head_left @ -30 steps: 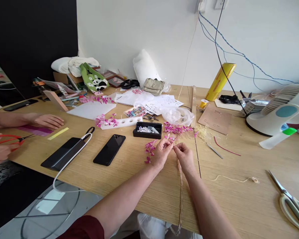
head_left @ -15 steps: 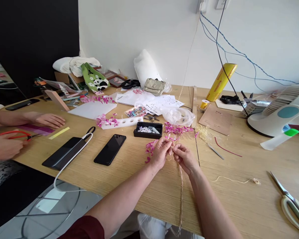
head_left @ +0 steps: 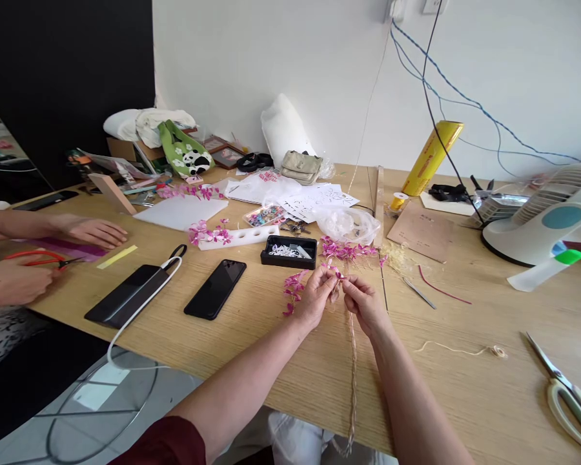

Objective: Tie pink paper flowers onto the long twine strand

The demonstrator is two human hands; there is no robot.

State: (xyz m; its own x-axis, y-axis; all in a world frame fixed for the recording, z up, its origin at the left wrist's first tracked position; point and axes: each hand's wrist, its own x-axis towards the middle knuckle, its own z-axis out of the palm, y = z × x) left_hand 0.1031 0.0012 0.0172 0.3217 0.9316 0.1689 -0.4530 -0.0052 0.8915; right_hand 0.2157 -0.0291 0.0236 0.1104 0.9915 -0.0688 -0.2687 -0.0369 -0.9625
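L hand (head_left: 316, 296) & R hand (head_left: 366, 303) pinch a flower (head_left: 339, 276) above the cord (head_left: 353, 368) — prob. light, soft, easily torn; best held low, off petals.

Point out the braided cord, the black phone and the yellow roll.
Braided cord (head_left: 354, 368): head view, middle of its strand.
Black phone (head_left: 215, 289): head view, middle of its screen.
Yellow roll (head_left: 428, 161): head view, middle of its side.

We observe even, diffuse brightness with soft shadows on the worktop (head_left: 484, 400). We note faint glare on the phone (head_left: 215, 289) and wide-angle stretching of the fan (head_left: 527, 237). Fingertip-level detail seems slightly blurred.
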